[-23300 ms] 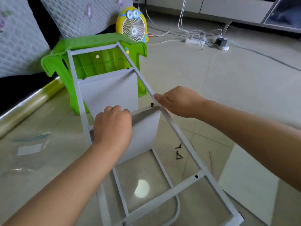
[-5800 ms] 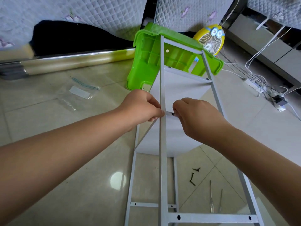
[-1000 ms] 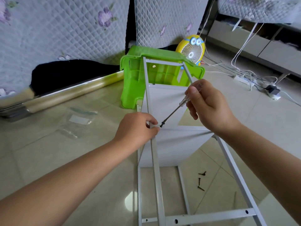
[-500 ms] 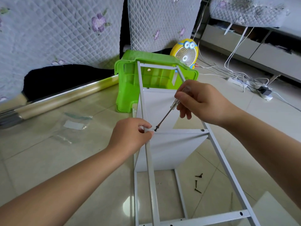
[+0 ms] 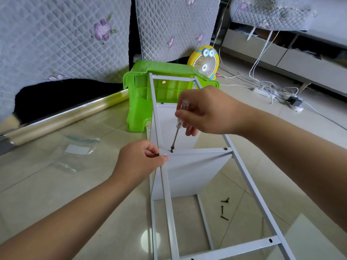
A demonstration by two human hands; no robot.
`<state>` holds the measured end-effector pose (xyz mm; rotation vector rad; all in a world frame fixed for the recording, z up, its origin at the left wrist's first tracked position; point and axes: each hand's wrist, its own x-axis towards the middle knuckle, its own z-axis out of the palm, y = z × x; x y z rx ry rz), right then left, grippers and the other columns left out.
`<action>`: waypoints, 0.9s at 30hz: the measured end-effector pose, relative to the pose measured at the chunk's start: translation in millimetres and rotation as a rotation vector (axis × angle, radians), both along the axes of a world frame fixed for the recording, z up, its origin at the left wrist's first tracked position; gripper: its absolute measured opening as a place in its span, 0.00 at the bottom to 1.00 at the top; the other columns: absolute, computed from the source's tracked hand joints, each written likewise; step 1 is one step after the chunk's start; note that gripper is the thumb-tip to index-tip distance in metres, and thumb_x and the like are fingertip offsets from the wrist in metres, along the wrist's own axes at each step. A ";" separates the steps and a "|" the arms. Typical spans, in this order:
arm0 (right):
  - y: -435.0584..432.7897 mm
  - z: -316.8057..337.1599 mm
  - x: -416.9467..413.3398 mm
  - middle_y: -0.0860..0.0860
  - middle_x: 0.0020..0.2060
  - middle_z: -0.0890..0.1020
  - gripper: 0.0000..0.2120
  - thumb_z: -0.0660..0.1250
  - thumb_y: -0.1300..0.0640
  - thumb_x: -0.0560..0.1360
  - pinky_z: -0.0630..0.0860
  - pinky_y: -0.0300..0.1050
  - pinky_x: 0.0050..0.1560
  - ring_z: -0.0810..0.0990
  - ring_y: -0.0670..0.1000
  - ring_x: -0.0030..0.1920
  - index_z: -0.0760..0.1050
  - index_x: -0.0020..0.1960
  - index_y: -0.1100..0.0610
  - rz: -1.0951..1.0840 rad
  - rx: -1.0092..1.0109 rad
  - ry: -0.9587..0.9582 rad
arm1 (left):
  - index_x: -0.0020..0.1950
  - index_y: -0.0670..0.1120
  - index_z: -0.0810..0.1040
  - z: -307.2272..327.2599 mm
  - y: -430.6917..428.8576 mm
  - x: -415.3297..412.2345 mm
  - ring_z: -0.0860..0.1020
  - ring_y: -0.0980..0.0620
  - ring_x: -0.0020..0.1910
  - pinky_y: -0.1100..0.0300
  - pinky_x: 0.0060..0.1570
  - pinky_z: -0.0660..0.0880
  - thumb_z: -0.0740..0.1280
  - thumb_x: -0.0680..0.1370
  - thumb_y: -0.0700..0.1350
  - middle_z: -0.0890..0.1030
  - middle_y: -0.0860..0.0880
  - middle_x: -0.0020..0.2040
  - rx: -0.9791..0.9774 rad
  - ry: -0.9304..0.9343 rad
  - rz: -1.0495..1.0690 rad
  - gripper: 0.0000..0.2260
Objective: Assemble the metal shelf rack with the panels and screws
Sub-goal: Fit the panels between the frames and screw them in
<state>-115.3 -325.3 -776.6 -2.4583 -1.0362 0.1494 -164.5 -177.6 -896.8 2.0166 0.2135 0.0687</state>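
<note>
On the floor [image 5: 56,194], the rack [image 5: 168,203] lies with its far end at the green stool [image 5: 137,102], near end cut off. Your left hand [image 5: 139,160] pinches the rail beside the panel [image 5: 191,171]. Your right hand [image 5: 208,111] grips the screwdriver [image 5: 177,128], its tip half-hiding the screw [image 5: 172,150].

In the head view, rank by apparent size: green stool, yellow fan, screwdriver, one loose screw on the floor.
1. green stool
2. yellow fan, wider, though the nearer screwdriver looks longer, so this pair is unsure
3. screwdriver
4. loose screw, smallest
</note>
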 end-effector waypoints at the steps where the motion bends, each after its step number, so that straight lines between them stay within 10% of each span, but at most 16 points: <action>1: -1.7 2.7 1.0 0.45 0.29 0.78 0.07 0.61 0.64 0.77 0.73 0.29 0.33 0.80 0.46 0.31 0.70 0.40 0.60 -0.005 -0.035 0.016 | 0.34 0.47 0.76 -0.1 0.2 0.3 0.73 0.66 0.27 0.76 0.27 0.66 0.75 0.68 0.42 0.78 0.51 0.30 0.003 -0.001 -0.005 0.08; 15: 4.8 16.3 0.1 0.48 0.23 0.75 0.14 0.63 0.51 0.77 0.68 0.29 0.24 0.72 0.46 0.18 0.67 0.36 0.57 -0.066 -0.319 -0.093 | 0.36 0.45 0.77 3.7 -1.6 0.1 0.73 0.59 0.31 0.75 0.28 0.66 0.74 0.68 0.43 0.80 0.48 0.34 0.077 -0.013 0.001 0.07; 20: 16.6 18.5 -5.1 0.50 0.30 0.67 0.19 0.58 0.44 0.77 0.63 0.45 0.33 0.68 0.52 0.39 0.72 0.46 0.61 -0.124 -0.567 -0.278 | 0.37 0.43 0.77 0.8 -1.1 -0.6 0.74 0.58 0.32 0.73 0.29 0.65 0.74 0.68 0.43 0.81 0.47 0.34 0.071 -0.022 0.005 0.07; 27: 15.0 25.9 -5.9 0.50 0.35 0.67 0.03 0.56 0.61 0.78 0.58 0.43 0.38 0.65 0.53 0.40 0.61 0.47 0.60 -0.011 -0.492 -0.111 | 0.34 0.45 0.75 3.3 -1.2 1.1 0.73 0.59 0.29 0.75 0.29 0.67 0.75 0.68 0.43 0.80 0.49 0.32 0.067 -0.031 -0.027 0.09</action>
